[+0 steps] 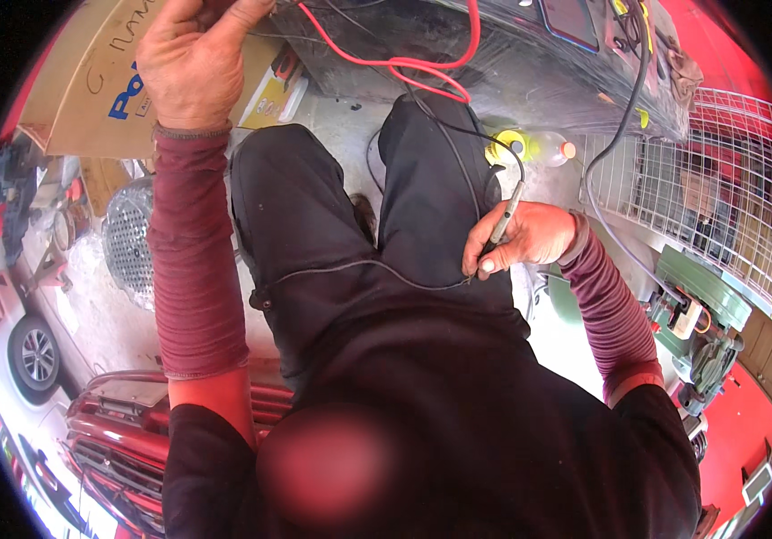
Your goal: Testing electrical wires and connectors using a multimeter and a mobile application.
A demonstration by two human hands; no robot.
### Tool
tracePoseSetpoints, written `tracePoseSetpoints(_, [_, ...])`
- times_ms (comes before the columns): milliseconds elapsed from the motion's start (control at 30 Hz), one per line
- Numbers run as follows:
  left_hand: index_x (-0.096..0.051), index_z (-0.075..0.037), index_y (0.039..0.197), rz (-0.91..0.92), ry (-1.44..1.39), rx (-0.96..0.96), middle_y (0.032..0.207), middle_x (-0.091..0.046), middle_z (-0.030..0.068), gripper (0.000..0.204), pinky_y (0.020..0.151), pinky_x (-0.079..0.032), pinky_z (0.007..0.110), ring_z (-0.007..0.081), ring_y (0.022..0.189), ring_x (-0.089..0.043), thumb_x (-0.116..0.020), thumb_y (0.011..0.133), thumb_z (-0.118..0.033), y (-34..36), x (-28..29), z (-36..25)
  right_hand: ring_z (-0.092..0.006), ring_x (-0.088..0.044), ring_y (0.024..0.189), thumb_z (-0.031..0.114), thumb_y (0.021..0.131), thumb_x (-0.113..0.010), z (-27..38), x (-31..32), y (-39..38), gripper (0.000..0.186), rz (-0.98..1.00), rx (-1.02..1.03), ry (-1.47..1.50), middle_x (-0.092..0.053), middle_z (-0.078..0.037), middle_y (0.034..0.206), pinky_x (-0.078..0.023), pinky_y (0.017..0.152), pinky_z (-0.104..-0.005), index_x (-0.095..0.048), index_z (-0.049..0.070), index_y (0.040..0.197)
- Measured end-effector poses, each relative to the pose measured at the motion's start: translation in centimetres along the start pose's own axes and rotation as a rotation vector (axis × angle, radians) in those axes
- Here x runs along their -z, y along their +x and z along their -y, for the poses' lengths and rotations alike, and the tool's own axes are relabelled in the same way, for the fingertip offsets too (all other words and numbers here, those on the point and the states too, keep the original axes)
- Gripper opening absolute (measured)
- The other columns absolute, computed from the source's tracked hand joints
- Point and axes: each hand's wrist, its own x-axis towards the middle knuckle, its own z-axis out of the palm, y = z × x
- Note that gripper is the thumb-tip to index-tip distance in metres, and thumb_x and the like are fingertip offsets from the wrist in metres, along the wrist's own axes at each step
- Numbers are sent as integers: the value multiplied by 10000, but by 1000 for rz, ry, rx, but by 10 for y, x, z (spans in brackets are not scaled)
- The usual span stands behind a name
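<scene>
My right hand (525, 238) is closed around a slim pen-shaped probe (505, 214), held at a slant over my right thigh. A dark cable (485, 136) runs from the probe's upper end toward the bench. From near my right fingertips a thin grey wire (350, 264) crosses my lap to the left. My left hand (193, 76) is raised at the upper edge with its fingers bent together; whatever they hold is cut off by the edge. Close to those fingertips, a red wire (359, 61) loops over the front of a dark, worn bench (350, 76).
Left of the bench stands a cardboard box (89, 94). A phone (570, 20) lies on the bench top. Bottles (548, 148) stand below it, near a white wire rack (718, 171). A green machine (701, 296) is at right; a red car grille (125, 440) lies behind my left side.
</scene>
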Motion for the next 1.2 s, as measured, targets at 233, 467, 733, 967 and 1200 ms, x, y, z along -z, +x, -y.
tracePoseSetpoints(233, [-668, 31, 974, -7, 329, -53, 920, -703, 79, 161, 799, -532, 281, 141, 848, -657, -743, 832, 26, 7, 10, -7, -151, -669, 852, 226, 911, -710, 2, 5, 0, 260, -8, 34, 11, -707, -77, 908, -518, 758, -289, -703, 0, 1038])
tracePoseSetpoints(467, [-689, 2, 924, -66, 141, -39, 890, -668, 66, 151, 720, -503, 270, 130, 818, -617, -736, 794, 63, -9, -2, -7, -145, -678, 888, 209, 953, -656, -9, -3, -5, 258, 2, 7, 13, -715, -69, 990, -547, 741, -281, -691, 1, 1103])
tracePoseSetpoints(733, [-656, 38, 953, -39, 101, -31, 992, -673, 128, 136, 809, -531, 295, 170, 885, -649, -678, 833, 100, -9, 5, -11, -134, -667, 905, 190, 964, -645, -11, 1, -3, 261, 36, 40, 51, -707, -70, 1024, -542, 774, -274, -679, -8, 1131])
tracePoseSetpoints(967, [-621, 10, 935, -193, -163, 0, 1000, -666, 153, 146, 778, -565, 352, 239, 860, -676, -659, 821, 94, 0, -6, -18, -129, -656, 952, 198, 984, -617, -16, 11, -4, 279, 26, 8, 103, -690, -55, 1068, -540, 836, -276, -654, -4, 1172])
tracePoseSetpoints(1200, [-605, -9, 974, -188, -112, -112, 1028, -631, 162, 125, 785, -574, 403, 254, 897, -652, -685, 888, -51, 12, 5, -10, -104, -631, 939, 230, 986, -618, -25, 18, 0, 297, 108, 41, 167, -681, -37, 1039, -515, 825, -265, -647, 7, 1181])
